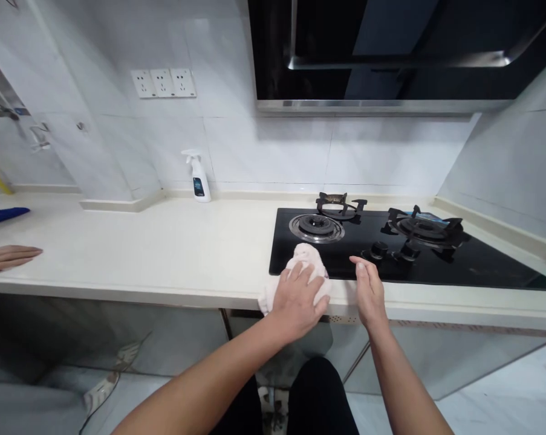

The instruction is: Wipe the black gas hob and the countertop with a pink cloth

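Observation:
My left hand [299, 302] presses a crumpled white cloth [306, 254] onto the front left corner of the black gas stove [345, 263]. Part of the cloth hangs over the counter's front edge, and its underside is hidden. Right of it, my right hand [370, 294] hovers by the stove's front edge with fingers stretched out and nothing in them. Just behind that hand are two black control knobs [379, 250]. The left burner [317, 227] has no pan support on it; a black pan support [340, 207] sits behind it near the wall.
A white spray bottle [200, 178] stands against the wall. At the far left, another person's hand [9, 260] rests on the pale countertop [164, 248], near a blue item [5, 215]. A range hood [386, 72] overhangs the stove. The right burner [427, 228] carries its support.

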